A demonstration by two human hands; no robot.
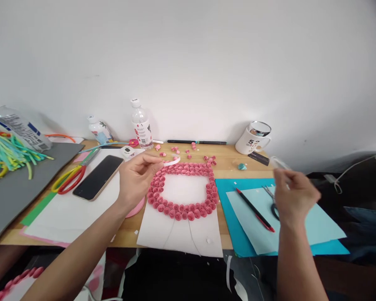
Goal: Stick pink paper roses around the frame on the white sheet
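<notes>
My left hand (136, 175) is closed in a pinch on a short, curled white strip (173, 162). It hovers at the left of a white sheet (156, 232) bearing a pink frame of rolled paper roses (191, 215). My right hand (296, 192) is raised over the blue papers at the right, smeared by motion. Its fingers are closed around something whitish and thin (280, 163), too blurred to name. Under that hand lie scissors (274, 209), partly hidden, and a black and red pen (255, 210) on pale blue paper (319, 225).
Loose pink paper roses (189, 156) and a teal one (242, 166) lie behind the sheet. A bottle (142, 127), a mug (252, 138) and a black pen (197, 142) stand or lie near the wall. A phone (98, 177) and red-yellow-handled scissors (72, 177) lie at left.
</notes>
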